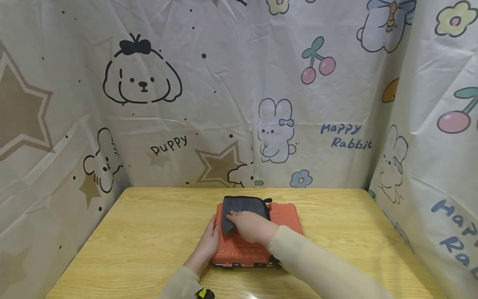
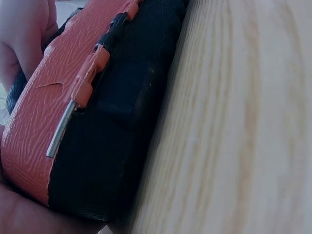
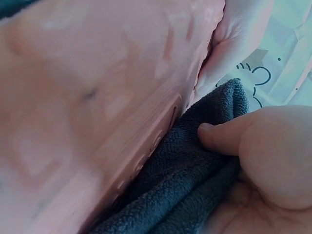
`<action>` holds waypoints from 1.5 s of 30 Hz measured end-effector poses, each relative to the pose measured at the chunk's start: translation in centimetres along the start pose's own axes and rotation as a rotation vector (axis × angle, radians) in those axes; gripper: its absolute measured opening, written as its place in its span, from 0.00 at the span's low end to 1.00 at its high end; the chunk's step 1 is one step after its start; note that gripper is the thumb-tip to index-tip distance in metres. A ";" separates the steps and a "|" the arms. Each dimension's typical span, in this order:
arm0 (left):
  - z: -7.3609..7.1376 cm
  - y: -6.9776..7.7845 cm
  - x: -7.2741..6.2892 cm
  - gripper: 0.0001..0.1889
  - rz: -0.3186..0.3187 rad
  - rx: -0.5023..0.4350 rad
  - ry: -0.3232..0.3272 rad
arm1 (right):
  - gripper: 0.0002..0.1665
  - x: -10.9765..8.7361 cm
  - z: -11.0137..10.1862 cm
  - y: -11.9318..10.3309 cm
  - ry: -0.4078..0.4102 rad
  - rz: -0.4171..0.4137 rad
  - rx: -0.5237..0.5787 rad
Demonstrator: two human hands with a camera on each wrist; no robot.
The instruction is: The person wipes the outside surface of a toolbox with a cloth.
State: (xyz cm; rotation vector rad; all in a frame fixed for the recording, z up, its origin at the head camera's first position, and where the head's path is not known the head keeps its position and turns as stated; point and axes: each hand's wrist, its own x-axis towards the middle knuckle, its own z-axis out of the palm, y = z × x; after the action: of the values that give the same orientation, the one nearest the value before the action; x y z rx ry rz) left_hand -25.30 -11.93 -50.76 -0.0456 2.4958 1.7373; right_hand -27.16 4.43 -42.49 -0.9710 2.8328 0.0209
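Observation:
A tool case with a textured red lid [image 1: 285, 218] and a black lower half [image 2: 112, 161] lies flat on the table. My left hand [image 1: 210, 241] grips its left end, the thumb by the lid's edge and the fingers along the side. On top of the lid lies a dark grey fleecy cloth [image 1: 246, 206] with black edging and a small loop at its far right corner. My right hand [image 1: 254, 226] pinches the cloth near its left part, thumb on top, and a fold [image 3: 195, 161] bunches beside the thumb in the right wrist view. The palm hides part of the lid.
The case stands on a light wood-grain table [image 1: 157, 224]. Behind and beside it hang white printed curtains [image 1: 209, 83] with cartoon animals, stars and cherries. A metal hinge pin [image 2: 61, 129] and black latches [image 1: 237, 265] show along the case's near side.

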 end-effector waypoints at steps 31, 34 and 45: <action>0.2 -0.2 -0.2 0.30 0.011 -0.042 0.010 | 0.28 1.3 0.6 -2.0 0.012 0.005 -0.126; 0.1 -0.1 -0.3 0.30 0.006 -0.069 0.006 | 0.28 0.8 0.7 -2.2 0.008 -0.013 -0.132; 0.0 -0.5 -0.1 0.32 0.008 -0.173 -0.031 | 0.31 -0.9 1.5 -2.7 -0.011 -0.032 -0.111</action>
State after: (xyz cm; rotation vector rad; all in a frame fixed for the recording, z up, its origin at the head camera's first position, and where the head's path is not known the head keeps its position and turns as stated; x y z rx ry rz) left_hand -25.13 -12.09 -51.17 -0.0211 2.3218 1.9365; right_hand -24.60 2.97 -43.71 -1.0340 2.8319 0.1809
